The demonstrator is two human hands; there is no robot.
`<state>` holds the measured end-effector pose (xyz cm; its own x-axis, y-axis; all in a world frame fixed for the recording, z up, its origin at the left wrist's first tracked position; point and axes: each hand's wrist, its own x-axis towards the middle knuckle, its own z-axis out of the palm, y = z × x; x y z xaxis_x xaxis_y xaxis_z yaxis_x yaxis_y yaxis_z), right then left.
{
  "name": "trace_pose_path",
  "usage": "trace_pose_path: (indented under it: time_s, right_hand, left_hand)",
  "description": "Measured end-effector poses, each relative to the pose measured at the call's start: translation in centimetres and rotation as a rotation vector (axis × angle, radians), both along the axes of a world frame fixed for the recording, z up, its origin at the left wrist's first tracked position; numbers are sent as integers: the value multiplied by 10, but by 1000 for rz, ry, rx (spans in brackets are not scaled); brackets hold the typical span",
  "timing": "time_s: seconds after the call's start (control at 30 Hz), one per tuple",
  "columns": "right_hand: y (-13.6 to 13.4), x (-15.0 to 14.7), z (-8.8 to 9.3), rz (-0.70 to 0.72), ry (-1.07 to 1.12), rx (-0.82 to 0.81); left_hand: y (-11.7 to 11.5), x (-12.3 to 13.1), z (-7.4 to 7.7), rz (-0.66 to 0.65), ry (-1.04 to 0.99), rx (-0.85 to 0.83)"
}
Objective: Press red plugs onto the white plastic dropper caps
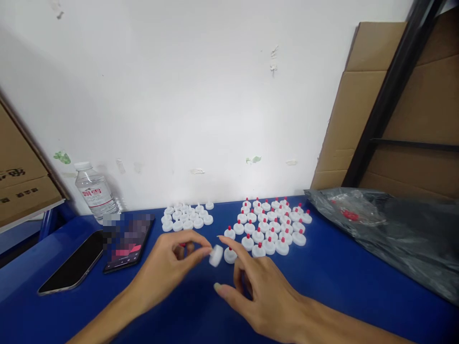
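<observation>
Round plastic cap tilted in left fingers

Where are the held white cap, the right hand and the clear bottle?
Held white cap (215, 257): head view, blurred body.
Right hand (266, 287): head view, back of hand.
Clear bottle (96, 195): head view, front label.

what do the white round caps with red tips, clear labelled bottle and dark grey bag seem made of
White round caps with red tips: probably plastic, smooth, fairly matte, from their even colour.
Clear labelled bottle: likely plastic, glossy; see-through with bright highlights.
Dark grey bag: seemingly thin plastic film, faintly shiny; its creases catch light.
</observation>
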<state>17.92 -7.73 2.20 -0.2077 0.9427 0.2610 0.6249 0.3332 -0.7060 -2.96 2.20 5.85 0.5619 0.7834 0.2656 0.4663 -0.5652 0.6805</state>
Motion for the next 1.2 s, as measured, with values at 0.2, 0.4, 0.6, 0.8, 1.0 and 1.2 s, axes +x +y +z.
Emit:
trace_pose_path:
  time_s: [0.2,0.4,0.6,0.8,1.0,1.2]
  right_hand:
    - [6,-4,-5,-10,31,-73]
    - [9,-1,-7,-44,-54,-71]
    - [8,-2,-10,-46,-90,-32]
    - [9,-1,-10,-53,-110,-13]
    - [11,-1,-7,-72,40,-20]
    - [8,-6,-5,57,396,-164]
  left_hand:
    - [-8,7,-5,-136,-47,-71]
    - [15,-8,-2,-58,129,36]
    - [10,-7,-5,-176,313,136]
    - [5,-5,-10,-249,365,112]
    - [2,-3,-19,-311,225,181]
    - [-27,9,-40,-384,151,440]
